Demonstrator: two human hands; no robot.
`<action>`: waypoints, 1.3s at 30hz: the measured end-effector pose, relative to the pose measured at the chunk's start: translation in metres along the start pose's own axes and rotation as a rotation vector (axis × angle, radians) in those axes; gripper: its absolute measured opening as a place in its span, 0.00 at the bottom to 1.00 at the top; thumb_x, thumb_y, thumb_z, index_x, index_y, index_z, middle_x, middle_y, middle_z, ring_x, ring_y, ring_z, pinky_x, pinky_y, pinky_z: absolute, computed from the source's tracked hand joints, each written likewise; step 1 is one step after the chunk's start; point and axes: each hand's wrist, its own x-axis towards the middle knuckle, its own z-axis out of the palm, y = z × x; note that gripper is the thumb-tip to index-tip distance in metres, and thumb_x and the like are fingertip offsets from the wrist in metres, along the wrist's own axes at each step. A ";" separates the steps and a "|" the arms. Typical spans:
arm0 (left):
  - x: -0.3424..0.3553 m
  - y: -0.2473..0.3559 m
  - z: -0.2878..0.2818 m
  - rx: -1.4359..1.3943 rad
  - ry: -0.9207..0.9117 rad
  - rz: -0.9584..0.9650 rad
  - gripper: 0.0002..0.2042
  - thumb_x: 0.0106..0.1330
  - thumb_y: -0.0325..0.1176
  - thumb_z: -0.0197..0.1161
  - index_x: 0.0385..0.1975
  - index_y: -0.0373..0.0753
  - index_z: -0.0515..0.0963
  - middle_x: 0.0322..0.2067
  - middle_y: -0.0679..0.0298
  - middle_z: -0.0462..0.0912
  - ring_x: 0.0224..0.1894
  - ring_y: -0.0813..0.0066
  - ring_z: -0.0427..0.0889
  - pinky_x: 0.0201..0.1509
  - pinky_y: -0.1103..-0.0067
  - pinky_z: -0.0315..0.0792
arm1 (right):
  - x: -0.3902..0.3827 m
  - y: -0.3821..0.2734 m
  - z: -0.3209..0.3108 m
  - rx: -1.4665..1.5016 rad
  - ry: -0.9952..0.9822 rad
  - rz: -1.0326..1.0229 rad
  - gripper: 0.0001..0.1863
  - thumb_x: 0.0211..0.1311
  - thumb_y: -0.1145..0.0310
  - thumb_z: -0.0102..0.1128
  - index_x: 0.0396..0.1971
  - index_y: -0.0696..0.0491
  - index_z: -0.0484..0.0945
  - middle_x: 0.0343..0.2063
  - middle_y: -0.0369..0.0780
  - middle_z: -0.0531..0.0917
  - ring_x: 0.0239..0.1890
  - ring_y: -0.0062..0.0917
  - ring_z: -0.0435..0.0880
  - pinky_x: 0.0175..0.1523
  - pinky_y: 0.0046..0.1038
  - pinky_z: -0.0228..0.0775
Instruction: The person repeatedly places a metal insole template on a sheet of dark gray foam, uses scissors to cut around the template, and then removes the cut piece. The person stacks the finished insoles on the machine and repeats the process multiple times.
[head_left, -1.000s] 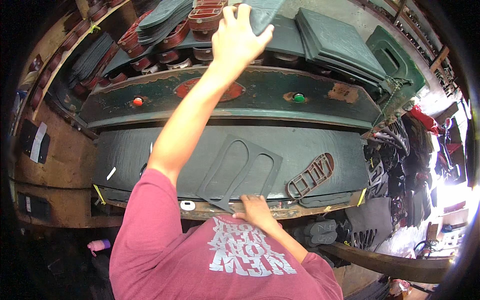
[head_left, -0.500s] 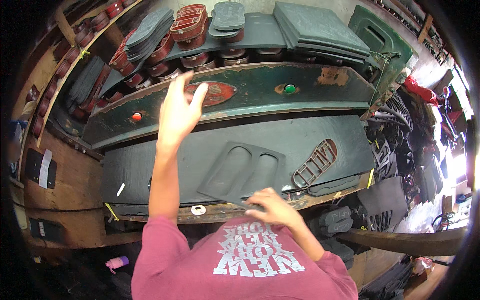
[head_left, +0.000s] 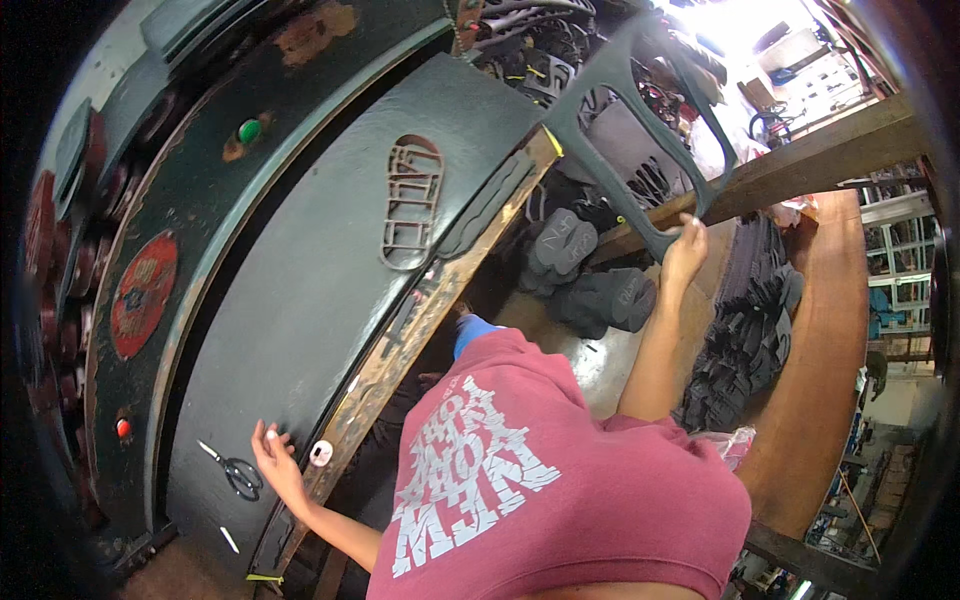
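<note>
My right hand [head_left: 685,250] is raised to the right of the bench, its fingers closed on one corner of a dark foam sheet [head_left: 610,180] with large sole-shaped openings. The sheet hangs away from the hand, past the bench's end. Near the front edge of the dark bench top [head_left: 300,280], my left hand [head_left: 278,462] has its fingers apart and nothing in them. Beside it lie black-handled scissors [head_left: 242,478] and a small white device [head_left: 321,453]. Farther along the bench rests a brown sole-shaped cutting die [head_left: 411,215].
A green machine beam with a green button [head_left: 249,131] and a red button [head_left: 124,428] runs behind the bench. Stacked dark soles [head_left: 560,243] stand below the bench's right end. Beyond them are a heap of dark offcuts [head_left: 745,320] and a wooden beam [head_left: 850,150].
My view has turned to the right. My right hand has lifted the cut-out sheet off the bench and out to the right. My left hand has come down from the machine beam to the bench's front.
</note>
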 end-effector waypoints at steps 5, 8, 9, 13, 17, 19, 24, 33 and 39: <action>-0.001 0.059 0.038 0.111 -0.014 0.099 0.20 0.81 0.36 0.52 0.68 0.35 0.68 0.55 0.56 0.79 0.49 0.71 0.79 0.56 0.74 0.73 | 0.059 0.095 0.027 -0.243 0.186 0.055 0.19 0.75 0.61 0.48 0.42 0.62 0.83 0.37 0.54 0.87 0.41 0.44 0.86 0.51 0.40 0.73; 0.020 0.107 0.064 0.257 -0.033 0.129 0.19 0.81 0.34 0.51 0.67 0.36 0.69 0.56 0.51 0.79 0.51 0.67 0.79 0.59 0.72 0.73 | 0.105 0.134 0.071 -0.198 0.173 0.242 0.20 0.74 0.60 0.51 0.44 0.63 0.82 0.39 0.57 0.86 0.44 0.51 0.85 0.52 0.44 0.73; 0.024 0.123 0.074 0.372 -0.038 0.205 0.19 0.81 0.34 0.51 0.67 0.35 0.69 0.56 0.49 0.80 0.53 0.65 0.80 0.60 0.71 0.74 | 0.119 0.147 0.089 -0.286 0.257 0.189 0.21 0.75 0.59 0.50 0.45 0.63 0.82 0.39 0.58 0.86 0.44 0.53 0.85 0.51 0.46 0.72; 0.036 0.179 0.130 0.459 -0.116 0.227 0.20 0.81 0.35 0.52 0.69 0.36 0.68 0.54 0.48 0.82 0.54 0.62 0.82 0.61 0.69 0.74 | 0.180 0.207 0.141 -0.244 0.265 0.296 0.21 0.74 0.59 0.50 0.45 0.64 0.82 0.40 0.59 0.86 0.45 0.56 0.85 0.51 0.48 0.72; 0.039 0.218 0.189 0.500 -0.222 0.226 0.22 0.81 0.37 0.52 0.70 0.38 0.67 0.55 0.48 0.82 0.54 0.61 0.82 0.60 0.68 0.74 | 0.222 0.292 0.188 -0.340 -0.006 0.383 0.28 0.76 0.49 0.47 0.48 0.62 0.81 0.44 0.59 0.86 0.50 0.56 0.84 0.55 0.50 0.72; 0.035 0.233 0.210 0.588 -0.232 0.202 0.22 0.81 0.37 0.52 0.70 0.38 0.66 0.55 0.48 0.82 0.54 0.61 0.82 0.60 0.68 0.74 | 0.228 0.336 0.211 -0.460 -0.202 0.566 0.38 0.71 0.38 0.49 0.54 0.63 0.78 0.51 0.62 0.82 0.58 0.56 0.80 0.63 0.49 0.69; 0.025 0.249 0.268 0.587 -0.203 0.152 0.22 0.75 0.32 0.58 0.67 0.37 0.70 0.56 0.45 0.81 0.58 0.57 0.82 0.62 0.67 0.75 | 0.197 0.369 0.247 -0.548 -0.457 0.267 0.32 0.70 0.43 0.55 0.49 0.61 0.81 0.53 0.61 0.81 0.55 0.59 0.79 0.60 0.52 0.72; 0.049 0.202 0.367 0.927 -0.270 0.809 0.23 0.62 0.47 0.70 0.52 0.42 0.78 0.50 0.58 0.78 0.63 0.56 0.72 0.67 0.51 0.64 | 0.154 0.056 0.351 0.488 -0.613 0.004 0.15 0.76 0.69 0.57 0.55 0.63 0.77 0.50 0.46 0.83 0.51 0.30 0.84 0.62 0.33 0.75; 0.037 0.196 0.354 0.879 -0.208 0.827 0.13 0.62 0.41 0.69 0.42 0.45 0.79 0.44 0.61 0.77 0.57 0.59 0.75 0.64 0.51 0.66 | 0.118 -0.229 0.361 0.943 -1.182 -0.378 0.17 0.79 0.61 0.56 0.56 0.57 0.79 0.44 0.39 0.84 0.42 0.19 0.83 0.49 0.22 0.76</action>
